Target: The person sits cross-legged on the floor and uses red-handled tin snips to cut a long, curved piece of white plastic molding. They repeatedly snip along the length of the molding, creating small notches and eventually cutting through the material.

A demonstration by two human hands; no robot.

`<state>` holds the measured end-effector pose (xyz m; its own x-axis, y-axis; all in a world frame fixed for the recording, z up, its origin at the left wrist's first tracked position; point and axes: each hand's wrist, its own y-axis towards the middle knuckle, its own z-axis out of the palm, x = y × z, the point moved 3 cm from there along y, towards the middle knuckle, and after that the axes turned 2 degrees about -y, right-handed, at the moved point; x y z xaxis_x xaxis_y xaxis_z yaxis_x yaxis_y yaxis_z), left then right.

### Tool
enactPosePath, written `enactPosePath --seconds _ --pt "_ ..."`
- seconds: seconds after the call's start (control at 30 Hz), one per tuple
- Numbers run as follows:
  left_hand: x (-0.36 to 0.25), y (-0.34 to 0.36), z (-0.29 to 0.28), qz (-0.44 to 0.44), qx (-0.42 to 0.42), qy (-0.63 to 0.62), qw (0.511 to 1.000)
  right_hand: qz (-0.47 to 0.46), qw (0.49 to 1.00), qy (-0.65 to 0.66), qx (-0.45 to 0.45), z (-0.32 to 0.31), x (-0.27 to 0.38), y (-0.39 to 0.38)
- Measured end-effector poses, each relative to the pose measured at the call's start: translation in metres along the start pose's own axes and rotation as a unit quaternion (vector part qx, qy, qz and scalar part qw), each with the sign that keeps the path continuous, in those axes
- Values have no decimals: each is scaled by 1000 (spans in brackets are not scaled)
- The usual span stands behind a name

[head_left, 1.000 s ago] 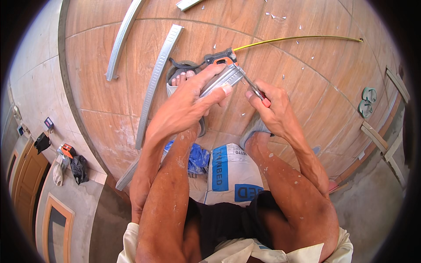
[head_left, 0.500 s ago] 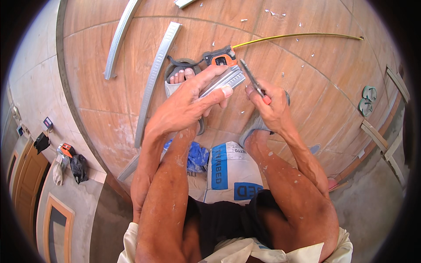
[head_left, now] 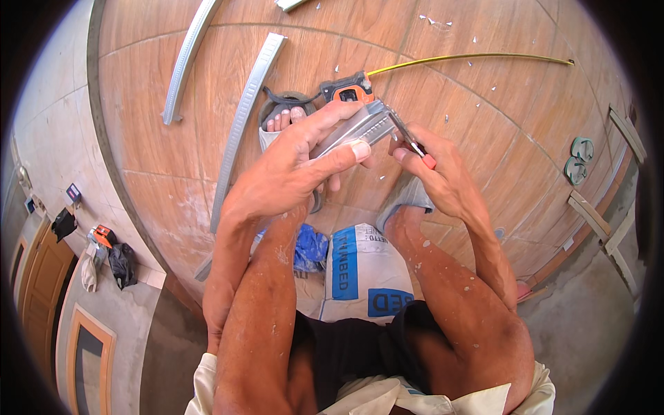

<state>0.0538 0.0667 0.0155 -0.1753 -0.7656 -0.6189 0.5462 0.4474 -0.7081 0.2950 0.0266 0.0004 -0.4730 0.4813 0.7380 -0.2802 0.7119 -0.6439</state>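
My left hand (head_left: 301, 155) is closed round a short bundle of silvery metal channel (head_left: 365, 124), thumb on top and fingers beneath. Its ridged end points away to the right. In my right hand (head_left: 437, 162) is a pair of snips (head_left: 404, 131) with red on the handle. Their dark blades meet the far end of the channel, though whether they bite into it I cannot tell. Just beyond the channel lies an orange and black tape measure (head_left: 348, 88) on the floor, its yellow blade (head_left: 477, 57) drawn out to the right.
Long metal channels (head_left: 247, 124) lie on the wood-look tile floor (head_left: 498, 138) at the left. Small metal offcuts (head_left: 436, 22) are scattered ahead. I sit over a white and blue bag (head_left: 370, 273) with a blue plastic bundle (head_left: 311, 247) beside it. Flip-flops (head_left: 579, 159) lie right.
My right hand has turned and brought the snips' blades from beside the channel onto its end. The channel in my left hand has shifted slightly to the right.
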Motion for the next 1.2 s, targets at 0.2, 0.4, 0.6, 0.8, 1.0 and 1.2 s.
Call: enactPosePath --seconds 0.2,0.4,0.6,0.8,1.0,1.2 --pt "-6 -2 3 -24 -7 -31 999 20 999 22 24 4 -1 -1" --pt "-7 -1 3 -28 -4 2 1000 4 1000 15 25 3 -3 -2" --pt "-2 -7 4 1 -28 -13 1000 -4 1000 -4 9 2 4 -3" --pt "-17 -13 4 81 -35 163 983 -16 1000 -6 -6 1 6 -6" --pt "-17 -14 6 43 -37 124 991 -26 999 -16 -13 3 12 -5" --pt "-16 -17 5 29 -43 84 995 -20 999 -30 -16 4 14 -4"
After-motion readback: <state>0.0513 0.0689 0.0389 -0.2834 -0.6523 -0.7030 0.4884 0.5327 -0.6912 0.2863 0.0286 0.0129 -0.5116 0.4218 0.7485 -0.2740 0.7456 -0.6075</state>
